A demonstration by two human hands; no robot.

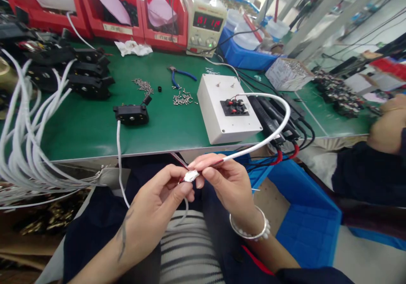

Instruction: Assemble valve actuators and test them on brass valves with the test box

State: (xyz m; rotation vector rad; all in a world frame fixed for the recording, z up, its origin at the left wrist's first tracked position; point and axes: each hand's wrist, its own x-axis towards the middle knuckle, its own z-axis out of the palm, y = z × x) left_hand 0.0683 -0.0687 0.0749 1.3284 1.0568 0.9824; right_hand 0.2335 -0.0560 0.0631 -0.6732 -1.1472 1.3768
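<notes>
Above my lap, my left hand is closed, pinching a small white connector with thin dark and red wires at its side. My right hand meets it from the right, its fingers closed on the end of a thick white cable, where red wire shows. That cable arches back to the black terminal block on a light grey box. From a black device on the bench, a thin white cable drops behind my left hand. Fingers partly hide how the connector parts meet.
Blue-handled pliers and small piles of screws lie on the green bench. More black devices with white cables crowd the left. Behind stand red bins and a power supply. Another person's arm is at right.
</notes>
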